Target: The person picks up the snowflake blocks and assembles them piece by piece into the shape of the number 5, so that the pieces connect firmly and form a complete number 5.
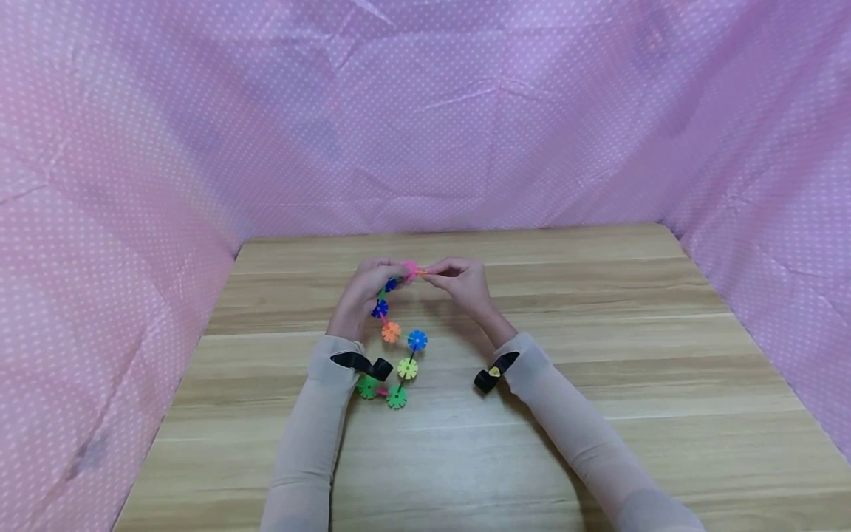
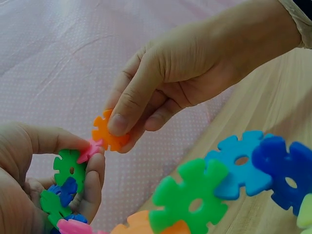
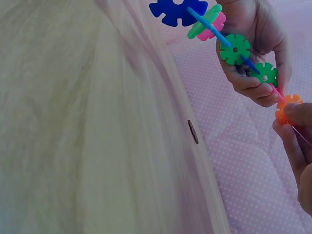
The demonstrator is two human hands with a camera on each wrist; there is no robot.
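Observation:
My left hand [image 1: 368, 287] pinches a pink notched plastic disc [image 2: 90, 150] between thumb and fingers. In my right hand [image 1: 467, 284] an orange notched disc [image 2: 101, 130] is pinched, its edge meeting the pink one. From the pink disc runs a chain of interlocked snowflake discs, with a green disc [image 2: 63, 168] lying within my left fingers. The chain passes by the left wrist and down toward the table, showing an orange disc [image 1: 391, 332], a blue disc [image 1: 417, 340], a yellow-green disc [image 1: 408, 368] and a green disc [image 1: 397, 397]. My left forearm may hide part of it.
Both hands are above the wood-grain table [image 1: 598, 414], toward its far side. Pink dotted cloth [image 1: 425, 133] hangs behind and along both sides. A black strap [image 1: 362, 363] circles the left cuff, and another strap [image 1: 496, 372] the right. A dark mark [image 3: 193, 131] shows near the table's edge.

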